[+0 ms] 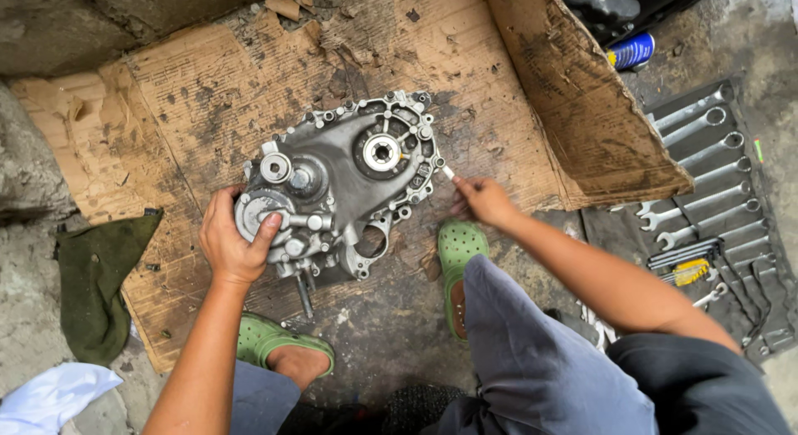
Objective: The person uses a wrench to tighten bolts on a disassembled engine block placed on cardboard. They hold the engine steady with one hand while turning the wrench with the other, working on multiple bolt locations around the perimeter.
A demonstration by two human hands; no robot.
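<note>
The left hand (231,240) grips the rim of a grey metal engine case (341,190) at the case's 8 o'clock side, thumb pressed on a round part. The right hand (482,200) pinches a small white stick (448,172) between its fingertips, and the tip of the stick sits right at the case's 3 o'clock edge. The case lies flat on a dirty sheet of cardboard (208,94) on the ground. At 6 o'clock from the case are two green clogs (455,250) on the person's feet. Far out at 3 o'clock, a row of shiny wrenches (698,165) lies on a dark mat. A blue spray can (632,51) is at 2 o'clock. A green rag (100,281) lies at 8 o'clock.
</note>
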